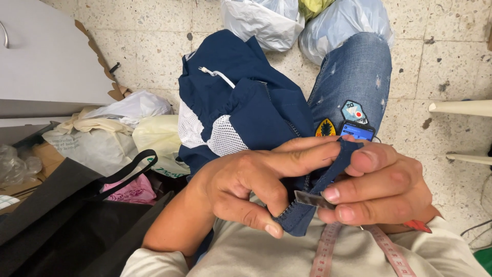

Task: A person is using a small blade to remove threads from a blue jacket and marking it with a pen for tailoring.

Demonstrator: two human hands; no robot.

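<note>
A navy blue jacket (pixel 246 97) with white mesh lining and a white drawstring lies over my lap. My left hand (pixel 246 179) pinches its zipper edge (pixel 294 215), thumb below and fingers on top. Across from it, my right hand (pixel 384 184) grips the same edge and holds a thin razor blade (pixel 313 199) against the seam between thumb and forefinger. My knee in blue jeans (pixel 353 72) with sewn patches rises behind the jacket. A phone (pixel 357 131) with a lit screen rests on that leg.
A pink measuring tape (pixel 328 249) hangs down my chest. Black bags (pixel 66 215) and filled plastic bags (pixel 128 128) crowd the left. White and blue plastic bags (pixel 307 20) sit on the speckled tile floor ahead. A grey cabinet (pixel 46 56) stands at far left.
</note>
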